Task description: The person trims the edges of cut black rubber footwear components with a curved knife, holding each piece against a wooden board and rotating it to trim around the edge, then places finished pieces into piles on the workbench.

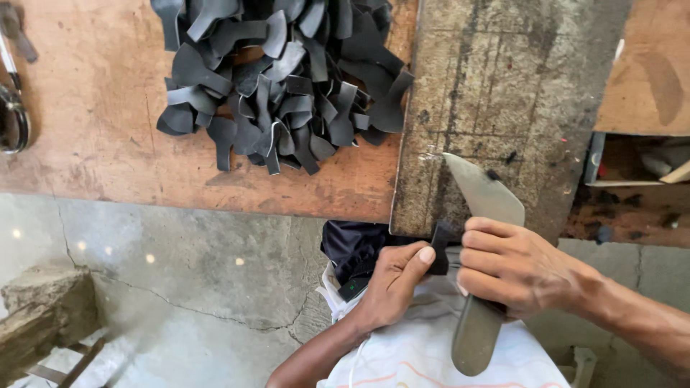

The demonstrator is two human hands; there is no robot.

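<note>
My right hand (514,267) grips a broad grey knife (487,192) by its middle, the blade tip resting on the worn stone slab (503,86). The knife's handle end (474,343) hangs down toward my lap. My left hand (395,282) pinches a small black cut piece (440,246) against the blade at the slab's near edge. A heap of black curved cut pieces (287,79) lies on the wooden table (93,115), to the left of the slab and apart from both hands.
Metal shears (13,118) lie at the table's left edge. A wooden board (650,72) and an open box with scraps (640,162) sit to the right. Below are a cracked concrete floor (187,273) and a stone block (43,309).
</note>
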